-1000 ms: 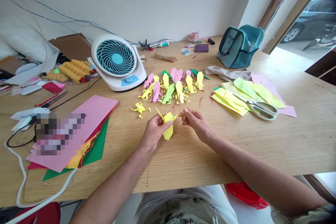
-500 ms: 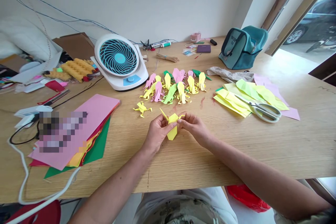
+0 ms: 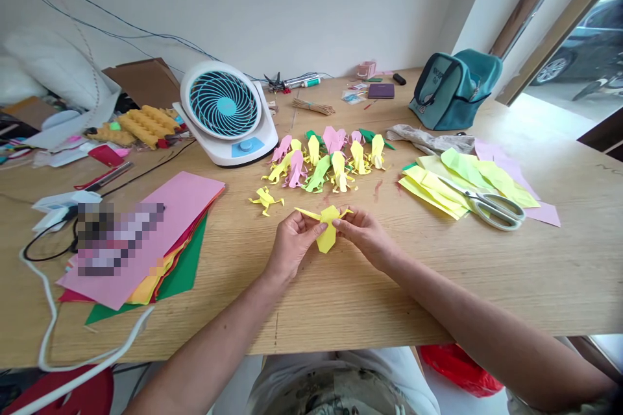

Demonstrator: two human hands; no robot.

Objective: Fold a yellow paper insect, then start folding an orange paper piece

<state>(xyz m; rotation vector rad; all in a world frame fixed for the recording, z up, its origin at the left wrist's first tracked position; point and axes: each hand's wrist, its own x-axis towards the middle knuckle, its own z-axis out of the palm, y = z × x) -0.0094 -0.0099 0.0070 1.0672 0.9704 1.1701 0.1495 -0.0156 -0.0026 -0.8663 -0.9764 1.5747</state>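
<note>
Between my two hands is a yellow folded paper figure (image 3: 327, 241), held a little above the wooden table. My left hand (image 3: 295, 240) pinches its left side, below a thin pointed paper limb that sticks out to the left. With thumb and fingers closed, my right hand (image 3: 363, 233) grips its right side, where another narrow limb shows above the fingertips. Just beyond my left hand lies a small yellow paper frog (image 3: 265, 200) with spread legs. Farther back stands a cluster of folded paper frogs (image 3: 318, 174) in pink, yellow and green.
On the right, scissors (image 3: 501, 211) lie on yellow and green paper sheets (image 3: 431, 191). A white fan (image 3: 263, 136) stands behind to the left. Stacked coloured paper (image 3: 187, 198) and a white cable (image 3: 43, 311) occupy the left side. A teal bag (image 3: 450, 100) sits back right.
The left paper limb has swung down from pointing steeply up to lying nearly level. The figure has shifted slightly right, and both hands keep their hold. The whole view has moved a little.
</note>
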